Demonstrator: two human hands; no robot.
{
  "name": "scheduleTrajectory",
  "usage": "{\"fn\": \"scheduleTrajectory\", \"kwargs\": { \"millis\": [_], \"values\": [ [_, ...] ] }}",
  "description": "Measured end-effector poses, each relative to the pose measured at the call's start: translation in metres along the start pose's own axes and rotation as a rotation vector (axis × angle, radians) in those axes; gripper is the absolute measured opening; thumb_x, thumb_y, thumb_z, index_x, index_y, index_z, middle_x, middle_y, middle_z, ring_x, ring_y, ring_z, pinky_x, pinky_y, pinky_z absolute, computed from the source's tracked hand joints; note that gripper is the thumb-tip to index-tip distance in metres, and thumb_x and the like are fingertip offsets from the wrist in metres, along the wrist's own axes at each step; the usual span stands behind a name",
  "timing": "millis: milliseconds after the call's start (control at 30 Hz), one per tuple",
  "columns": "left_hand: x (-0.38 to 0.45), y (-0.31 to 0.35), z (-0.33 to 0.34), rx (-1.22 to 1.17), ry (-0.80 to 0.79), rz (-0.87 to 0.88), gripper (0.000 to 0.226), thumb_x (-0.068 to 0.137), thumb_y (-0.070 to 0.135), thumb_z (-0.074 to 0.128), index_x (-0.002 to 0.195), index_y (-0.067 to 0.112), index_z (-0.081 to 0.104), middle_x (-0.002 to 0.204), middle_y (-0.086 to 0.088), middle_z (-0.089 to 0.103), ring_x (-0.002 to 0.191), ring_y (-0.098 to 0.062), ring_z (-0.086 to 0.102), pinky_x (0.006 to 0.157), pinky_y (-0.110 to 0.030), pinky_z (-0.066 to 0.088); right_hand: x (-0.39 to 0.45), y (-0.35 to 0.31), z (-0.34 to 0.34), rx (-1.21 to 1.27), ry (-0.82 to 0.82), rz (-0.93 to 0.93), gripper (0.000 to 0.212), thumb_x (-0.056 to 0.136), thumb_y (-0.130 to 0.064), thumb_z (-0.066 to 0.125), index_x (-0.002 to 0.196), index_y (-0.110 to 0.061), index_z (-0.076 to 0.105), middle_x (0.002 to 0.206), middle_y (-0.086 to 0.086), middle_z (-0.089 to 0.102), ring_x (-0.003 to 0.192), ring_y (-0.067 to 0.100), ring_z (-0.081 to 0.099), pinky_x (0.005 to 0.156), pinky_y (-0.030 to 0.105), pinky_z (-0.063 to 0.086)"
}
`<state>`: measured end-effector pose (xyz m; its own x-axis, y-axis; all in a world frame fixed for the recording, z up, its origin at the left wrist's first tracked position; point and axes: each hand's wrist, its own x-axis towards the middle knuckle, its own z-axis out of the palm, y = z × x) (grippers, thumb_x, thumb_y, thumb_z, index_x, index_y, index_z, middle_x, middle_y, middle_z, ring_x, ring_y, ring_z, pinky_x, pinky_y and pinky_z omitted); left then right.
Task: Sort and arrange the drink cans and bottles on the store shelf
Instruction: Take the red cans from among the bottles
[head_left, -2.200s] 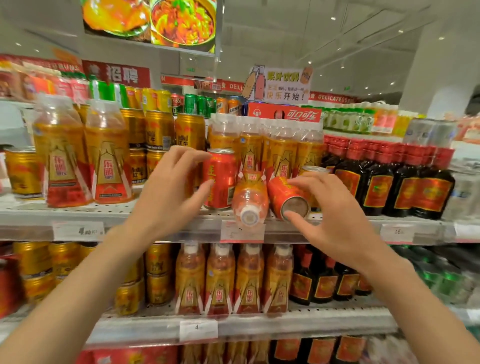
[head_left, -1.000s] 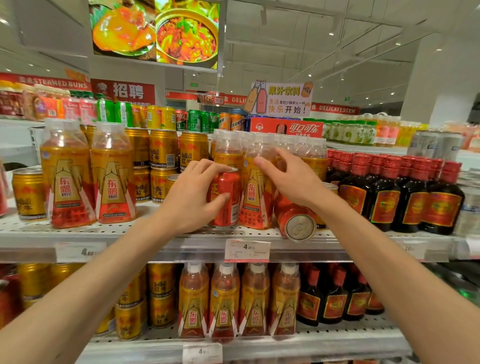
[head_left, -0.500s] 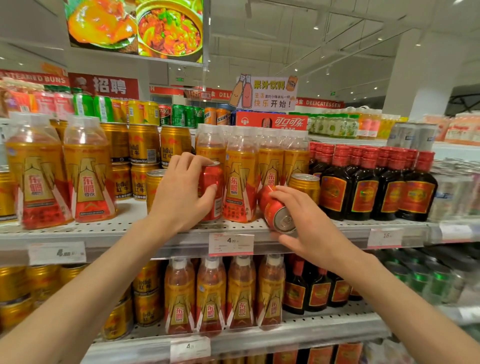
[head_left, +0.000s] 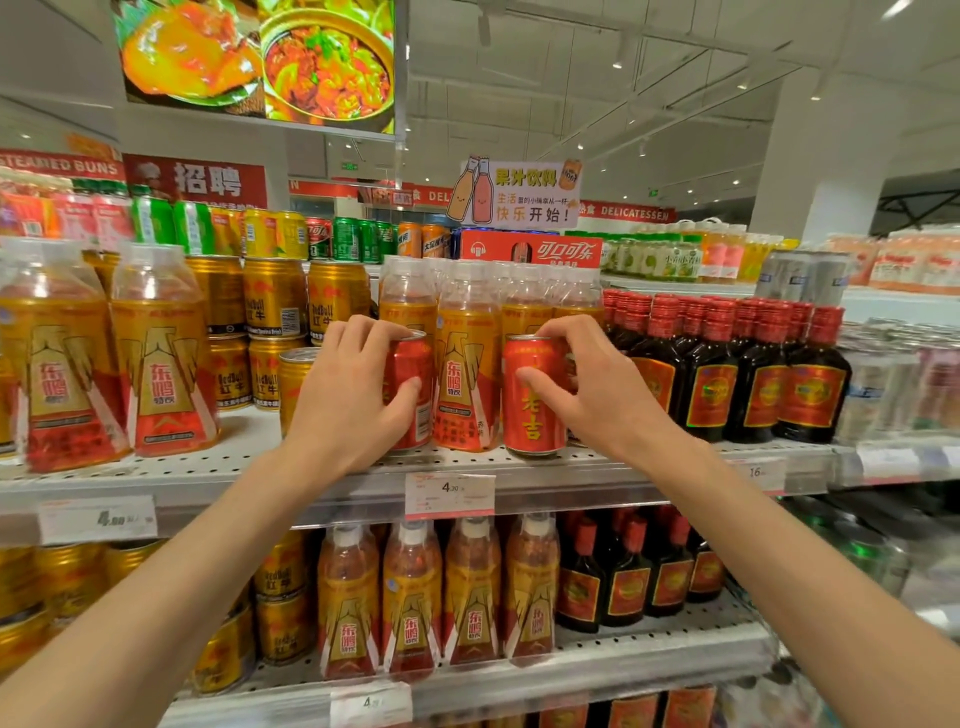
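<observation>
Two red cans stand upright at the front of the middle shelf (head_left: 311, 483). My left hand (head_left: 353, 400) is wrapped around the left red can (head_left: 413, 364). My right hand (head_left: 597, 389) grips the right red can (head_left: 532, 410), fingers over its top and thumb on its front. Between the two cans stands an orange drink bottle (head_left: 465, 374), with more of the same bottles in rows behind it.
Gold cans (head_left: 275, 306) are stacked to the left, and one gold can (head_left: 296, 384) stands just left of my left hand. Two large orange bottles (head_left: 161, 358) sit further left. Dark bottles with red caps (head_left: 758, 374) fill the right. More bottles line the lower shelf (head_left: 623, 660).
The right red can lay on its side in my right hand; it now stands upright on the shelf. My left hand stays on the left red can.
</observation>
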<state>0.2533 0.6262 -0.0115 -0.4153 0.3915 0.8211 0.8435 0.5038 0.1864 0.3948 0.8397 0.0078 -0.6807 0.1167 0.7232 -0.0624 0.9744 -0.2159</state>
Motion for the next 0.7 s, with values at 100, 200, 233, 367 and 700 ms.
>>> {"fn": "scheduleTrajectory", "kwargs": {
  "millis": [100,200,233,367,700],
  "values": [
    [0.0,0.0,0.001,0.002,-0.002,0.002,0.044,0.09,0.032,0.066,0.129,0.015,0.054,0.121,-0.003,0.054,0.117,-0.02,0.043,0.09,-0.03,0.039,0.002,0.005,0.005,-0.157,0.044,-0.099,0.047,0.096,-0.042,0.062,0.13,-0.01,0.054,0.121,0.007,0.063,0.108,0.023,0.06,0.096,0.037,0.049],
    [-0.002,-0.001,0.002,0.0,-0.001,0.003,0.044,0.091,0.033,0.065,0.13,0.016,0.053,0.122,-0.002,0.053,0.118,-0.019,0.042,0.089,-0.031,0.041,-0.004,0.008,0.011,-0.147,0.071,-0.06,0.05,0.096,-0.043,0.061,0.133,-0.01,0.052,0.122,0.009,0.065,0.109,0.026,0.061,0.094,0.032,0.045],
    [-0.002,-0.001,0.003,-0.002,0.001,0.0,0.044,0.091,0.033,0.065,0.13,0.017,0.053,0.123,-0.002,0.053,0.119,-0.019,0.042,0.089,-0.031,0.042,-0.006,0.008,0.015,-0.131,0.072,-0.036,0.052,0.096,-0.044,0.059,0.135,-0.011,0.05,0.124,0.008,0.064,0.111,0.026,0.061,0.095,0.033,0.046],
    [-0.003,-0.001,0.004,-0.004,0.008,-0.003,0.045,0.091,0.033,0.064,0.131,0.017,0.052,0.125,-0.002,0.053,0.12,-0.02,0.041,0.09,-0.035,0.044,-0.009,0.012,0.019,-0.094,0.057,-0.043,0.056,0.099,-0.046,0.055,0.143,-0.014,0.044,0.145,0.007,0.054,0.131,0.025,0.053,0.111,0.043,0.042],
    [-0.006,0.0,0.008,-0.009,0.022,-0.009,0.045,0.092,0.032,0.063,0.134,0.019,0.051,0.129,-0.002,0.053,0.122,-0.021,0.041,0.092,-0.034,0.043,-0.039,0.033,0.031,-0.083,0.092,0.079,0.078,0.096,-0.058,0.051,0.155,-0.011,0.03,0.164,0.006,0.027,0.156,0.017,0.01,0.126,0.043,0.017]
  ]
}}
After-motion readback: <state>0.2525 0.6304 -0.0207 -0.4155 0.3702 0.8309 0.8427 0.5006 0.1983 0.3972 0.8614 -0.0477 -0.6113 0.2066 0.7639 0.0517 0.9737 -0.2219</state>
